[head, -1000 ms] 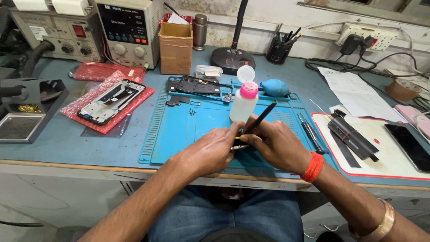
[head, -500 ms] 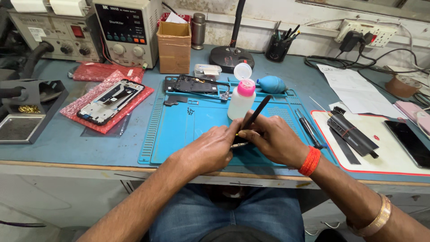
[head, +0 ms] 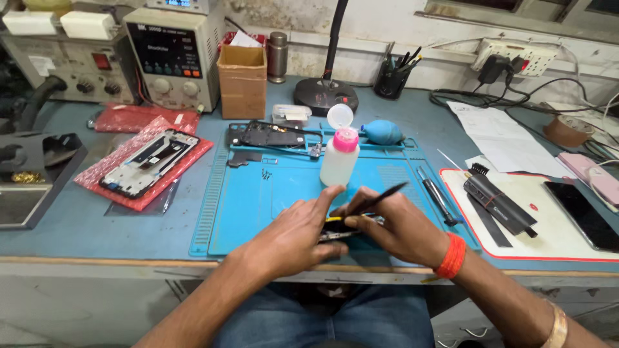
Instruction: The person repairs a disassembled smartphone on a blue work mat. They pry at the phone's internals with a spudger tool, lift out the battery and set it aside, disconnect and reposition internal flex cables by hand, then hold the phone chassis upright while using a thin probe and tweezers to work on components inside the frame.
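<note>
even soft daylight, faint shadows under the hands, sharp centre, wide-angle bending at the edges, no glare

A slim black pointed tool [head: 380,196] slants up to the right above the blue mat's near edge; beneath it lies a small dark part [head: 342,231] with a yellow strip — mostly hidden.

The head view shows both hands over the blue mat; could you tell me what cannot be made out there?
- Small part under the hands: mostly covered by the left hand and right hand; its kind is unclear.
- Tip of the black tool: hidden between the fingers.
- Tiny screws on the mat: too small to count.
- Tray: cut off by the left edge.
</note>
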### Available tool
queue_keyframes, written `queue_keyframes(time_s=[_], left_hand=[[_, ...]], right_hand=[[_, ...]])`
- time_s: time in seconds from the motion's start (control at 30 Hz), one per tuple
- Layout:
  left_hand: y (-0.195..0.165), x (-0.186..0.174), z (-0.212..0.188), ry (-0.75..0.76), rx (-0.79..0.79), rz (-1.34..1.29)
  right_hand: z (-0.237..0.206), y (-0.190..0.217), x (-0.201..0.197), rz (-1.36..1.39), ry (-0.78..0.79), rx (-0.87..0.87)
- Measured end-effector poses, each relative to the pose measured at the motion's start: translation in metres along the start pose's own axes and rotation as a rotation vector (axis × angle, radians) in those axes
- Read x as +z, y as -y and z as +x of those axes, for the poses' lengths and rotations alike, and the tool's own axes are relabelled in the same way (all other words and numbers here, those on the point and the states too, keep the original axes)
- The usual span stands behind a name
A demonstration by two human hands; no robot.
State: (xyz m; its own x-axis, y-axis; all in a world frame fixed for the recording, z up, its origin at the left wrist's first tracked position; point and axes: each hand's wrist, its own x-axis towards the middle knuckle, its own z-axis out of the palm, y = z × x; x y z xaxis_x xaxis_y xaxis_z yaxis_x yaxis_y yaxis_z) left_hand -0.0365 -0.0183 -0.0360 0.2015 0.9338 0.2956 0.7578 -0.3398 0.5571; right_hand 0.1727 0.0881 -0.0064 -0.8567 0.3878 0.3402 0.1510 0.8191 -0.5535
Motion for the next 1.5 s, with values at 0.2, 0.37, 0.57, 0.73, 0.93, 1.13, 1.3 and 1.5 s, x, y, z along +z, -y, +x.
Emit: queue_keyframes(time_s=[0.2,0.37,0.57,0.73,0.93,1.13,1.3,1.5], left_hand=[[-0.01,-0.011,-0.005,0.095,-0.109,-0.018],[-0.017,-0.014,-0.007,0.185,-0.133,0.025],[-0.012,-0.007,-0.004,0.124,-0.077,-0.072],[-0.005,0.003,0.006,0.144,-0.067,-0.032],[-0.003,0.006,0.01,0.141,-0.086,-0.092],[-0.001,0.006,0.013,0.16,-0.11,-0.134],[-0.002,0.003,0.014,0.16,-0.113,-0.151],[-0.002,0.004,0.014,0.172,-0.122,-0.139]], right_hand=[[-0.041,-0.016,-0.017,0.096,-0.105,0.068],[-0.059,-0.029,-0.004,-0.04,-0.136,-0.191],[-0.054,-0.038,0.021,-0.292,-0.19,-0.479],[-0.056,-0.034,0.025,-0.263,-0.22,-0.412],[-0.051,-0.029,0.025,-0.163,-0.182,-0.4],[-0.045,-0.027,0.031,-0.098,-0.253,-0.285],[-0.043,-0.025,0.027,-0.147,-0.223,-0.193],[-0.041,-0.025,0.028,-0.191,-0.227,-0.241]])
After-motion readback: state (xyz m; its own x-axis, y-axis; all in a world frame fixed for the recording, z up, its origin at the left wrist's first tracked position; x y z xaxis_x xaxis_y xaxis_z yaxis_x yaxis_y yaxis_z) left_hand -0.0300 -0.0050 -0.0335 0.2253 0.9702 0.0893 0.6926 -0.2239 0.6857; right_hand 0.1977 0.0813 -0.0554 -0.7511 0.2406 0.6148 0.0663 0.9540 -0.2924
